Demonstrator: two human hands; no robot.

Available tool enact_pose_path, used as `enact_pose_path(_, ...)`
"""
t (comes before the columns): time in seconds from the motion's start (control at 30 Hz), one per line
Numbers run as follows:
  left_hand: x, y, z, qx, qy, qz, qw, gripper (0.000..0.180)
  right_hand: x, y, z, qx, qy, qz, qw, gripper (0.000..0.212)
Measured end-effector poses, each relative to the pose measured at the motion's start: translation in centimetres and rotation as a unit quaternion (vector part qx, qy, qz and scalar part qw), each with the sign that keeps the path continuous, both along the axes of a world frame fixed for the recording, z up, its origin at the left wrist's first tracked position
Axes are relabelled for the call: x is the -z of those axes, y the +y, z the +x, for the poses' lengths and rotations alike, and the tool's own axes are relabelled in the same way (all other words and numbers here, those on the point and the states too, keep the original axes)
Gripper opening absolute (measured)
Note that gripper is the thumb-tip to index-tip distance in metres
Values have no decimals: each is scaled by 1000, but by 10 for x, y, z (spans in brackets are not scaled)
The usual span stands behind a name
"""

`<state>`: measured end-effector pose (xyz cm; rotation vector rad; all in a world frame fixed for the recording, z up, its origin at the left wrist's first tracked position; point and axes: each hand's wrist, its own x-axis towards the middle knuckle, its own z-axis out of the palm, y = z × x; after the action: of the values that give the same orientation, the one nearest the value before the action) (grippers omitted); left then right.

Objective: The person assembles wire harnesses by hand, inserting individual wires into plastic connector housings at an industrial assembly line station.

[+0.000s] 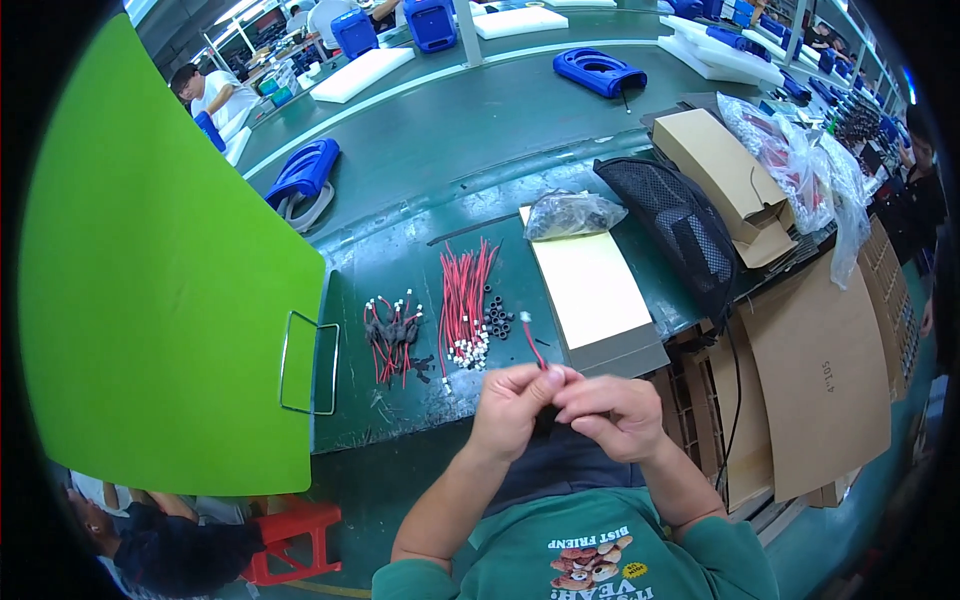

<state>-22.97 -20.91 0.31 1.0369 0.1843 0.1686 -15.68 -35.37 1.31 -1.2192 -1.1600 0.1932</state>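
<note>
Close to my body, at the table's front edge, my left hand (508, 410) pinches a short red wire (533, 346) between thumb and forefinger. A white connector tops the wire and points away from me. My right hand (622, 414) meets it from the right with fingers curled together; what lies between those fingertips is hidden. Beyond my hands lies a bundle of red wires (465, 290) with white connectors at their near ends. Small black rings (497, 316) sit at its right. Farther left is a pile of red wires with black pieces on them (393, 335).
A white sheet on cardboard (595, 290) carries a clear bag of dark parts (574, 214). A black mesh bag (680, 225) and cardboard box (722, 175) stand right. A green panel (180, 290) with a wire handle borders the left. Blue housings (600, 73) lie beyond.
</note>
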Motion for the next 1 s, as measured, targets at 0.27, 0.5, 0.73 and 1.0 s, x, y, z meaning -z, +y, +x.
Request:
enact_pose_path(0.27, 9, 30, 69, -45, 59, 275, 958, 13, 15, 0, 50, 218, -206, -307, 903, 16)
enact_pose_path(0.5, 44, 22, 96, -74, 83, 247, 963, 12, 14, 8, 44, 188, -231, -377, 877, 8)
enact_pose_path(0.73, 49, 21, 101, -69, 92, 258, 959, 13, 27, 7, 47, 174, -277, -331, 885, 9)
enact_pose_path(1.0, 48, 21, 100, -79, 103, 273, 953, 15, 36, -12, 30, 308, -350, -105, 878, 23)
